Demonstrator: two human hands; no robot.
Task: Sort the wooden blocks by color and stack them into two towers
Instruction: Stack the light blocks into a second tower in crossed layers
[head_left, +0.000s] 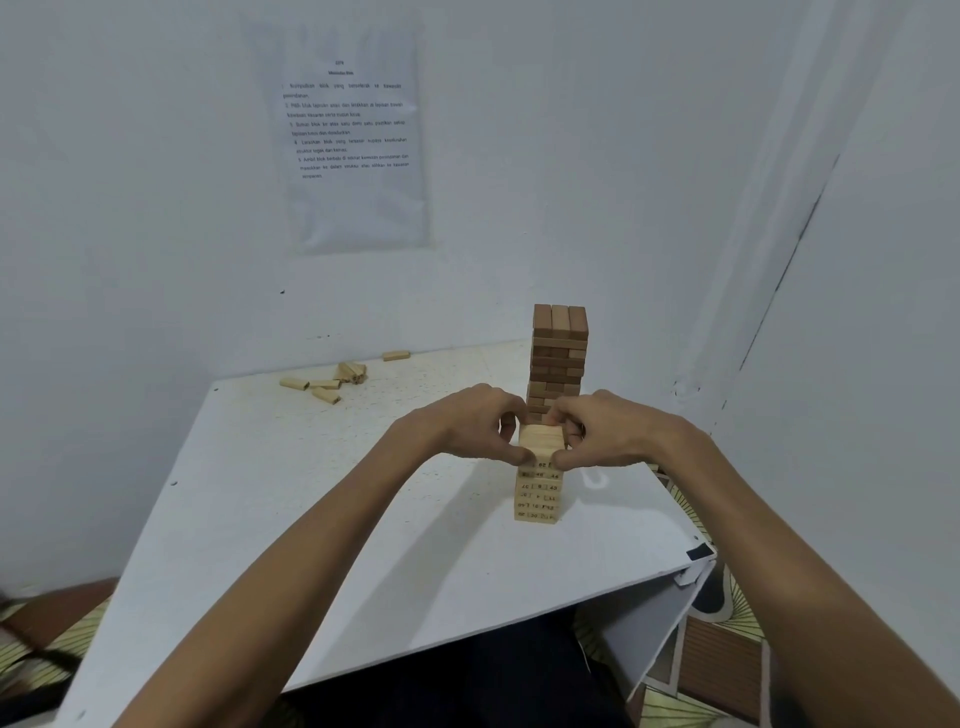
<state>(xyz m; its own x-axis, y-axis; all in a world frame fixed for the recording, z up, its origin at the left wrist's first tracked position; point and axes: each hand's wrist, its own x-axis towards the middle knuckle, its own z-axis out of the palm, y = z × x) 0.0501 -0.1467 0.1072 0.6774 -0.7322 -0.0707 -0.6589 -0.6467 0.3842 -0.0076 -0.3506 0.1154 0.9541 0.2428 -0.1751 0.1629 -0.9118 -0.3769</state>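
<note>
White-walled corner with a white table (311, 493) pushed into it and a printed sheet (358, 135) on the wall. Left hand (467, 426) and right hand (613, 431) closed in from either side on the top layer (543, 439) of the light tower (537, 493), thumbs at the near face, fingers curled round the back, pinching the blocks together. Below the grip, numbered light layers down to the tabletop, toward the right side. Behind that, nearer the wall, the dark tower (558, 353), taller and untouched; gap between the two not clear from here. Well away at the back left, loose light blocks (332, 382) scattered flat. Probably squaring up the newest layer of the light stack, with the dark one seemingly finished. Next calls for easing both grips off without nudging the stack, then a long reach to the back left for the remaining blocks, laid crosswise on top.
</note>
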